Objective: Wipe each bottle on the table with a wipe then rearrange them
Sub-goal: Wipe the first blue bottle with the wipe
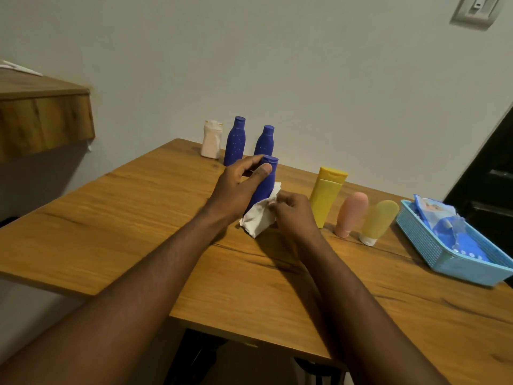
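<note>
My left hand [241, 184] grips a dark blue bottle [266, 182] near its cap, holding it upright at the middle of the wooden table [138, 223]. My right hand [295, 212] pinches a white wipe [259, 216] against the bottle's lower part. Behind stand two more blue bottles, a taller one [235, 141] and a shorter one [265, 141], plus a white bottle [212, 140]. To the right stand a yellow bottle [326, 197], a pink tube [351, 213] and a pale yellow tube [379, 221].
A light blue plastic basket [433, 251] holding a blue wipes packet sits at the table's right edge. A wooden shelf [41, 118] juts from the wall at the left. The wall runs close behind the bottles.
</note>
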Demonstrator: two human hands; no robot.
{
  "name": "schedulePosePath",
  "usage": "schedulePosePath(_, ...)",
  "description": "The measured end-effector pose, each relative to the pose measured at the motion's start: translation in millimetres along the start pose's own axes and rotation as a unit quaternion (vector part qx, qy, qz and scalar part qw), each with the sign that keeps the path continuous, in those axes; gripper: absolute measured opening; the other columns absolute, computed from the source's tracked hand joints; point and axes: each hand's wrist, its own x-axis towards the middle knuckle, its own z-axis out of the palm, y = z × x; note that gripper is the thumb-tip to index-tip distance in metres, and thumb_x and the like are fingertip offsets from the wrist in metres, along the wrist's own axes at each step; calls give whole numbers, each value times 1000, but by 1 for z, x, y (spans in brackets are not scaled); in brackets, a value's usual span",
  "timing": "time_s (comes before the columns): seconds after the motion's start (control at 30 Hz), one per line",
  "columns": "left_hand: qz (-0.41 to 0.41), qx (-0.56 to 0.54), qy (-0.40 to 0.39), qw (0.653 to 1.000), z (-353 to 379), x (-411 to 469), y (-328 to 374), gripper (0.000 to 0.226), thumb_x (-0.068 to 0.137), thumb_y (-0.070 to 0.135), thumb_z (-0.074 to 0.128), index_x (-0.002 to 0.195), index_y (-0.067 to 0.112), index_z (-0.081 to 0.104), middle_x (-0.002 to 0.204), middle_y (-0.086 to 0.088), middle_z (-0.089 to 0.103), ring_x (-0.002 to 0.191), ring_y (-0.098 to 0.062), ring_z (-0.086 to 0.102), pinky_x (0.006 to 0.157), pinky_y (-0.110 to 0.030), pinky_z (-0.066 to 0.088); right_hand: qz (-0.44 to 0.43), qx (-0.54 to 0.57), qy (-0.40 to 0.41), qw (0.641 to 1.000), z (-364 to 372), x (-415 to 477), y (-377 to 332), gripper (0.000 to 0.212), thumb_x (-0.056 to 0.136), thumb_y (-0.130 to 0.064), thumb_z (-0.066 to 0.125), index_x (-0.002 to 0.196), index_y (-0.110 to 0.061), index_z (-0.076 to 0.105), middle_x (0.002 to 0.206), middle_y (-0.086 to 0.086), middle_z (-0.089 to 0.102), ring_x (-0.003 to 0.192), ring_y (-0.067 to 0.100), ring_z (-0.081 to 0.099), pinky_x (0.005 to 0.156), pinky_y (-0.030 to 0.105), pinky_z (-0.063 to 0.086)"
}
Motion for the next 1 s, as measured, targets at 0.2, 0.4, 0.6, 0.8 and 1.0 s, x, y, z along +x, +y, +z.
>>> schedulePosePath(0.2,2,-7,-9,1000,-1,-1,1,37,105,34,63,138,20,66,126,2,71,116,-14,68,105,-46,56,-121,4,157,980,-6,0,-6,26,94,-9,67,115,-22,60,99,-19,62,93,-1,63,71,16,56)
schedulePosePath(0.4,6,-14,-6,1000,-1,-1,2,32,105,30,62,136,23,65,126,2,69,114,-14,67,101,-40,59,-52,-131,32,989,-3,8,9,14,91,-7,63,99,-15,70,98,0,70,95,15,66,76,33,60)
schedulePosePath(0.6,3,-18,-5,1000,-1,-1,2,36,105,30,62,139,22,64,127,6,68,115,-13,67,100,-37,59,-60,-173,49,982,-6,7,10,12,85,-16,67,95,-15,73,94,-3,71,90,12,66,72,32,60)
schedulePosePath(0.8,13,-29,-7,999,0,-1,4,24,105,28,62,128,31,66,122,9,70,114,-10,67,100,-30,57,-181,-58,233,954,-18,-8,-16,5,89,-17,64,91,-17,68,80,-12,64,73,3,59,60,13,45)
schedulePosePath(1.0,22,-1,-15,1000,4,-1,1,40,106,32,61,144,19,63,131,8,69,118,1,64,90,-12,52,-249,9,324,912,-29,-7,-23,11,96,-9,49,92,-16,57,87,1,60,78,10,55,65,29,46)
